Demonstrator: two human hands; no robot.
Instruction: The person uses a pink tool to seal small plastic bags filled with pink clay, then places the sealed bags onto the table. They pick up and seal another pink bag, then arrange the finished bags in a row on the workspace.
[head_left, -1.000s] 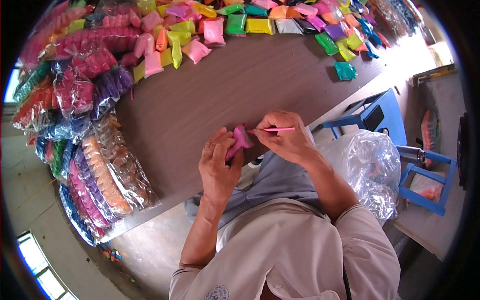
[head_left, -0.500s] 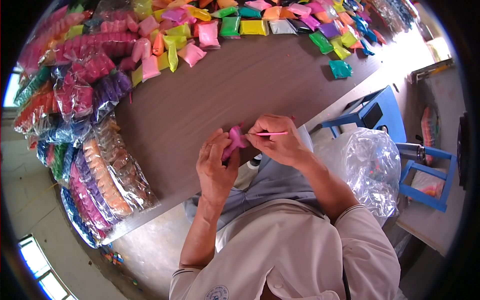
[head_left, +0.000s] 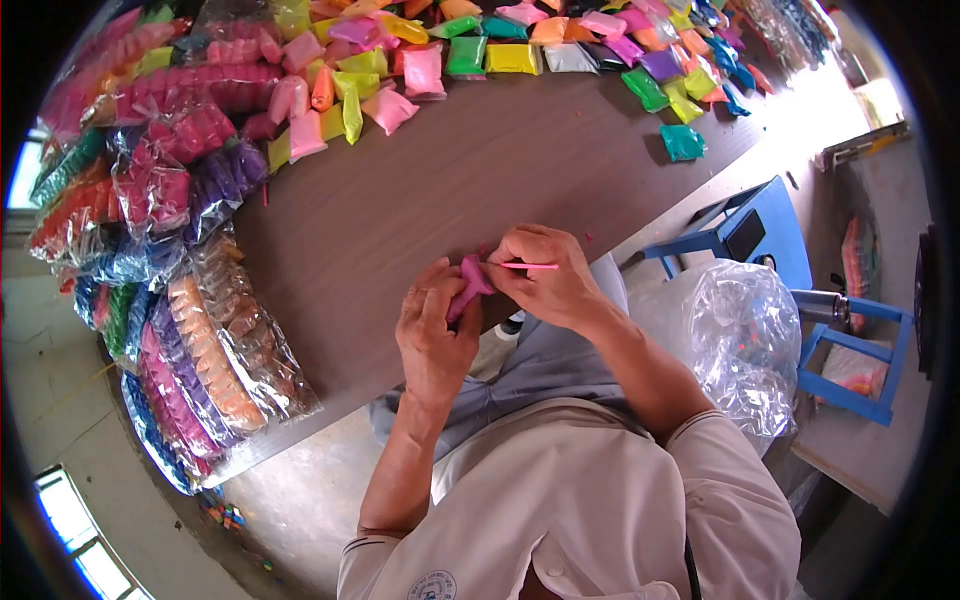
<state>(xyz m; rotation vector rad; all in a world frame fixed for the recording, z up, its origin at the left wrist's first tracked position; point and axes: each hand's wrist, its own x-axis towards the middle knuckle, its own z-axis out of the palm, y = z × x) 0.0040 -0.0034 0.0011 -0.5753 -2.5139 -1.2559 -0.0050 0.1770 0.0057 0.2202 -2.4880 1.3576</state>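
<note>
My left hand (head_left: 432,325) pinches a small purple-pink modelling clay piece (head_left: 471,284) between thumb and fingers, above the near edge of the table. The piece looks rounded at the top, with part of it hidden behind my fingers. Close at its right side, my right hand (head_left: 548,275) is closed around a thin pink stick tool (head_left: 532,266). The tool's working end is covered by my fingertips, which are at or very near the clay; contact is too small to make out.
Colourful clay packets (head_left: 513,58) lie along the far side of the brown table (head_left: 350,220). Plastic-wrapped bundles (head_left: 215,350) are stacked on the left. To the right stand a blue stool (head_left: 775,235), a clear plastic bag (head_left: 740,330) and a blue frame (head_left: 850,405). One teal packet (head_left: 682,142) lies apart.
My right hand and the pink tool have shifted slightly left, closer to the clay piece. The clay's visible outline has turned a little in my left hand.
</note>
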